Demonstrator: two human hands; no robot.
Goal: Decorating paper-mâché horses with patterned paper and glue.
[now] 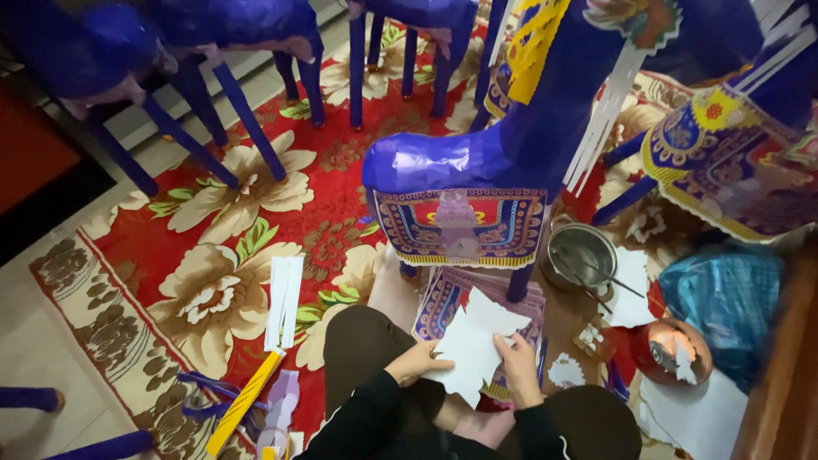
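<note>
A red carpet (170,221) with large cream flowers and a beige patterned border covered most of the floor. Pale tiles (25,341) showed along its left edge, next to a dark red strip (34,145) at the upper left. Blue paper horses (511,136) stood on the carpet, several with patterned saddle cloths. A metal bowl (584,251) and a blue bag (728,298) lay to the right. The light was dim and even.

glossy blue paper horse (477,153); matt white paper sheets (473,341); shiny metal bowl (582,253)
</note>
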